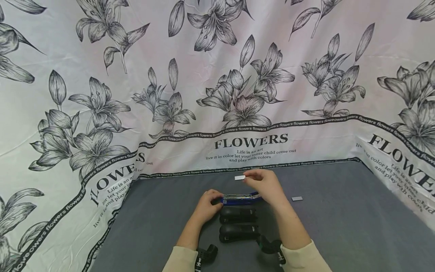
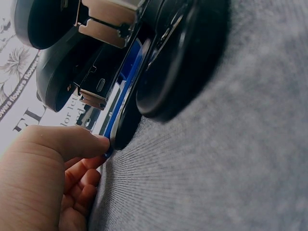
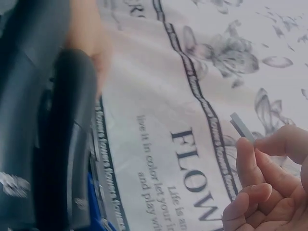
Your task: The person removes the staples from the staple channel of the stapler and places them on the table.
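Observation:
A blue stapler (image 1: 238, 201) lies on the grey cloth, its top swung back to the right so that the metal channel shows. My left hand (image 1: 205, 207) pinches its left end between thumb and fingers. The thumb (image 2: 91, 143) is plain at the blue edge in the left wrist view. Above the cloth, beyond the stapler, my right hand (image 1: 267, 187) pinches a strip of staples (image 1: 239, 178) by one end. In the right wrist view the strip (image 3: 242, 127) sticks out past the fingertips, apart from the stapler.
Two black staplers (image 1: 238, 214) lie side by side, nearer to me than the blue one. Another staple strip (image 1: 297, 198) rests on the grey cloth (image 1: 340, 226) right of my right hand. A flower-printed curtain (image 1: 251, 151) borders the back and sides.

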`<state>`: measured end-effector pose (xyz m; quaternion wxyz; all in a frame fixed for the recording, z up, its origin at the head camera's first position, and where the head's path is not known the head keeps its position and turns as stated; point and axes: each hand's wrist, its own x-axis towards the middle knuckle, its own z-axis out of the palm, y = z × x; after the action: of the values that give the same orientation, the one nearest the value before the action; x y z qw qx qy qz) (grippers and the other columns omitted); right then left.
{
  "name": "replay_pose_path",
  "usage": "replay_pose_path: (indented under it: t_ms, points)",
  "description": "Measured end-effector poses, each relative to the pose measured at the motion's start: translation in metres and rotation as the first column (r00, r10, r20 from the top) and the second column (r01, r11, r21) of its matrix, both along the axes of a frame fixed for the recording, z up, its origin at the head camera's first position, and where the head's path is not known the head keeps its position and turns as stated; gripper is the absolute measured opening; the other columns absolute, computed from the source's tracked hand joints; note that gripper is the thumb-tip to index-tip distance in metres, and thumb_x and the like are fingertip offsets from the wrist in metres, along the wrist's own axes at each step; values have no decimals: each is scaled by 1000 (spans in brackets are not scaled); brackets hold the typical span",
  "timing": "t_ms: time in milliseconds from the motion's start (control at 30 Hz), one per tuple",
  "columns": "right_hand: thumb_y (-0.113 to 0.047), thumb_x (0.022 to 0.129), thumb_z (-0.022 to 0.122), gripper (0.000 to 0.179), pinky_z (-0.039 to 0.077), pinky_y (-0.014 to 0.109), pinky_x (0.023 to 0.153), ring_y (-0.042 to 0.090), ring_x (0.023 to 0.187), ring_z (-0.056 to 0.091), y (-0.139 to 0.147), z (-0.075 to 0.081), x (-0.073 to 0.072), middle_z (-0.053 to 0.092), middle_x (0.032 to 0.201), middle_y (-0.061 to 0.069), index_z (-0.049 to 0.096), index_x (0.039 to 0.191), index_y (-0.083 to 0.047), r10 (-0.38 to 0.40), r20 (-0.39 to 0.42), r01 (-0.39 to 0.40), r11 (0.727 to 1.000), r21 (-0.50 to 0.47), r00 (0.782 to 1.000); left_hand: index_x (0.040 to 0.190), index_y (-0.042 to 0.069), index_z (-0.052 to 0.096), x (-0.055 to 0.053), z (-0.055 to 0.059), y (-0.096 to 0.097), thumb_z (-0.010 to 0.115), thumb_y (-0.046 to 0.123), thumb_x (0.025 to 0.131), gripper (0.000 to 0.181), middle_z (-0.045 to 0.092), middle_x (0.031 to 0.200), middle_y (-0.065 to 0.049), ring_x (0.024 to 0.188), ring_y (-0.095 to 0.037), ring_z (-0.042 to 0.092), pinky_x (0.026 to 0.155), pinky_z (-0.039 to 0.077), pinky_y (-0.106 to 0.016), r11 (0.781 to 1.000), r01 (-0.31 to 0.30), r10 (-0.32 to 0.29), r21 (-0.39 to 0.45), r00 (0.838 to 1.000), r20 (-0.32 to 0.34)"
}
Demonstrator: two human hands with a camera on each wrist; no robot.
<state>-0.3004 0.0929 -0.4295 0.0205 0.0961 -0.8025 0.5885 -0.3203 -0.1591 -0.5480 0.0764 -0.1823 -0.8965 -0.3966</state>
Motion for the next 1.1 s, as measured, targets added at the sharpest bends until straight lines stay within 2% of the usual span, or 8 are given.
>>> replay_pose_path:
  t_ms: [167, 267, 467, 700, 933, 1100]
  points:
    - [-14, 99, 68, 26, 50, 49, 95, 27, 108, 69, 14, 3, 1, 77, 105, 7, 72, 122, -2, -6, 7, 6, 1000, -7, 1000, 111, 4, 76, 0, 1, 1, 75, 5, 88, 24, 67, 113, -5, 108, -25, 58, 96, 46, -47, 1000, -7, 7, -3, 1000, 17]
    - [-15, 99, 68, 28, 48, 52, 98, 29, 110, 68, 21, 4, 1, 77, 107, 7, 71, 124, -2, -14, 12, 14, 1000, -7, 1000, 111, 4, 76, 0, 2, 1, 75, 5, 88, 24, 67, 113, -4, 108, -25, 58, 96, 46, -48, 1000, -8, 8, -3, 1000, 14]
    - [-20, 101, 68, 31, 46, 53, 101, 32, 117, 64, 32, 7, 2, 76, 110, 9, 71, 126, -2, -38, 18, 38, 999, -12, 999, 115, 5, 76, 2, 1, 1, 74, 6, 89, 26, 66, 115, -4, 108, -26, 58, 93, 47, -48, 1000, -11, 11, -9, 1000, 22]
    - [-20, 101, 68, 33, 46, 53, 101, 34, 119, 61, 44, 9, 3, 71, 123, 16, 70, 126, 0, -67, -1, 67, 998, -12, 998, 117, 6, 76, 1, 0, 1, 73, 6, 91, 27, 66, 116, -4, 109, -26, 58, 94, 47, -49, 1000, -12, 12, -13, 1000, 28]
    - [-24, 102, 66, 38, 42, 56, 106, 36, 128, 55, 57, 10, 5, 64, 134, 19, 67, 132, 0, -94, 15, 94, 996, 9, 995, 116, 6, 76, 1, 0, 0, 73, 6, 90, 26, 66, 116, -4, 109, -26, 58, 94, 47, -49, 1000, -2, 3, -9, 1000, 20]
    - [-25, 104, 63, 38, 50, 43, 91, 31, 118, 57, 67, 9, 5, 63, 135, 19, 66, 134, -2, -138, 19, 136, 988, 68, 990, 117, 6, 76, 2, 1, -1, 73, 6, 91, 26, 66, 117, -5, 109, -27, 58, 94, 47, -50, 1000, 5, -5, -7, 1000, 22]
